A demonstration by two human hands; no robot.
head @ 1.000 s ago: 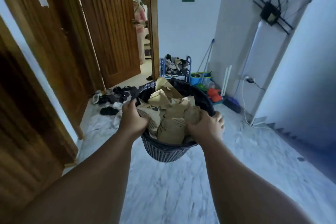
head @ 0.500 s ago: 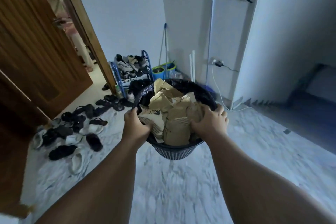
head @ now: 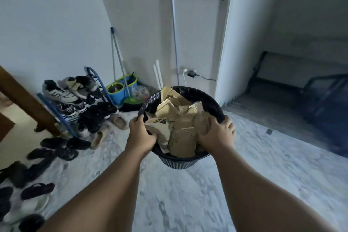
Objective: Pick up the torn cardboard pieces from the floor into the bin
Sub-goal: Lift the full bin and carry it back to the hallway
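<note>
Starting at the left, a blue shoe rack (head: 62,111) is seen crammed with shoes, and loose sandals (head: 47,149) are scattered on the marble floor (head: 178,198) in front of it. A blue and green mop bucket (head: 120,90) is set in the corner. At centre, a black bin (head: 199,93) is held up, heaped with torn cardboard pieces (head: 181,135). Its near rim is gripped by the left hand (head: 141,134) and the right hand (head: 216,133), with the cardboard between them. Bare floor lies below and to the right, bounded by a white wall edge (head: 224,52).
</note>
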